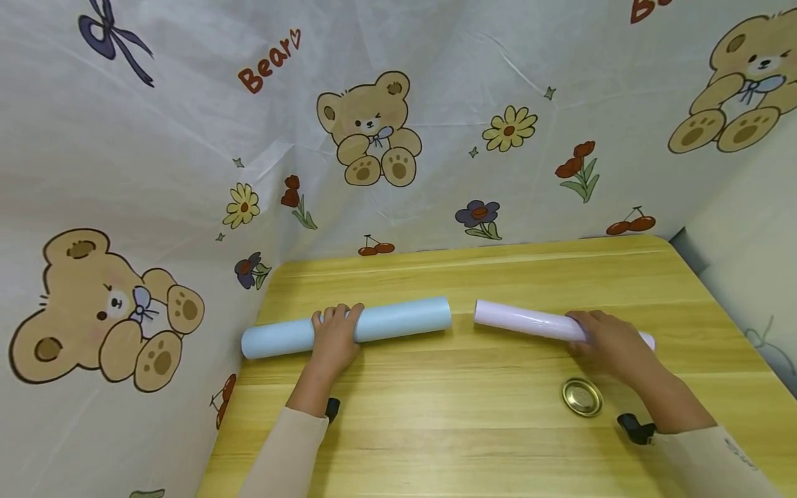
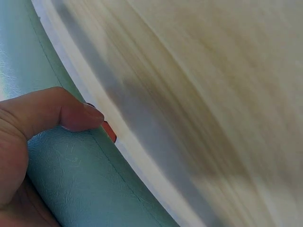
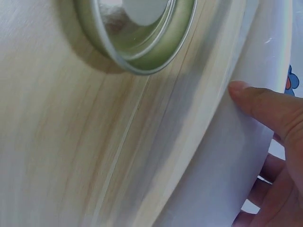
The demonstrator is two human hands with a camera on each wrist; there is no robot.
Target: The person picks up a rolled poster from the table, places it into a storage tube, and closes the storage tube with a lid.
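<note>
A light blue roll (image 1: 405, 319) lies slightly slanted at the left of the wooden table. My left hand (image 1: 336, 342) grips it around the middle from above. In the left wrist view, the thumb of that hand (image 2: 47, 113) lies across the glossy, finely creased surface of the roll (image 2: 80, 175). To the right is a thinner, pale lilac roll (image 1: 529, 320), held near its right end by my right hand (image 1: 613, 346). The right wrist view has this hand (image 3: 279, 127) with its thumb on the near side of the roll (image 3: 208, 175) and fingers curled behind.
A small round brass-coloured dish (image 1: 582, 397) sits on the table (image 1: 436, 429) below the right hand. In the right wrist view the dish (image 3: 142, 54) is close to the lilac roll. A bear-printed white cloth (image 1: 436, 159) hangs along the back and left sides.
</note>
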